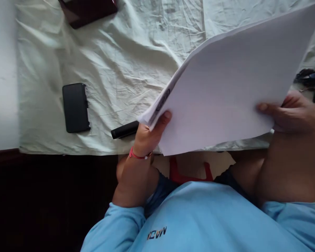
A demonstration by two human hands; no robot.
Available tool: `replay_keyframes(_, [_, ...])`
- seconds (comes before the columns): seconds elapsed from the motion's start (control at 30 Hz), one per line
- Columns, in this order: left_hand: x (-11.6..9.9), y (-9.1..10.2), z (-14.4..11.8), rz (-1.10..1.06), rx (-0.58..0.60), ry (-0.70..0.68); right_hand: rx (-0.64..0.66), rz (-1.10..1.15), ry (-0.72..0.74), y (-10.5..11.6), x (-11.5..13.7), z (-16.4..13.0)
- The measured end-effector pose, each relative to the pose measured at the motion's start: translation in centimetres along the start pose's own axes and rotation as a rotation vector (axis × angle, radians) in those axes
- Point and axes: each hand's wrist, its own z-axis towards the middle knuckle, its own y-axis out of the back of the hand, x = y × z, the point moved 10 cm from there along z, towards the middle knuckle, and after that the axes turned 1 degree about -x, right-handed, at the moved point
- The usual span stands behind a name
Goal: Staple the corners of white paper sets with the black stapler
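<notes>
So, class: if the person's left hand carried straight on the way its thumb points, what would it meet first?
The left hand grips the stack of white paper at its corner, thumb aimed up and right, so it would likely just slide further along the sheets.

wide open cloth across the middle of the bed (pixel 126 63), from the far edge down to the near edge. blocked by a black phone (pixel 76 107) near the left edge, a black marker (pixel 124 130) at the near edge, a dark case (pixel 88 11) at the far edge, keys (pixel 312 82) at the right edge. raised stack of paper (pixel 225 91) covering the right half.
</notes>
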Motion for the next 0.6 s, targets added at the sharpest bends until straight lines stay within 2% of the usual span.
replay_keyframes(0.1, [0.5, -0.3, -0.1, -0.109, -0.066, 0.121, 0.111, 0.026, -0.094, -2.0, -0.4, -0.5])
replay_keyframes(0.2, [1.1, -0.6, -0.1, -0.209, -0.122, 0.19, 0.088, 0.066, -0.086, -3.1, -0.1, -0.7])
replay_keyframes(0.3, [1.7, -1.1, 0.3, -0.328, -0.123, 0.207, 0.085, 0.075, -0.094, -3.7, -0.1, -0.7])
replay_keyframes(0.37, [2.0, -1.3, 0.4, -0.365, -0.11, 0.211, 0.037, 0.078, -0.08, -3.1, -0.1, -0.6])
replay_keyframes(0.47, [1.9, -1.4, 0.3, -0.341, -0.099, 0.19, -0.183, 0.016, -0.034, -0.1, -0.3, -0.7])
replay_keyframes(0.53, [1.0, -1.1, 0.0, -0.277, -0.093, 0.1, -0.348, -0.06, 0.059, 2.0, 0.0, -1.0])
replay_keyframes(0.6, [0.0, -0.2, -0.6, -0.185, -0.106, -0.01, -0.416, -0.065, 0.226, 2.8, 0.9, -1.4])
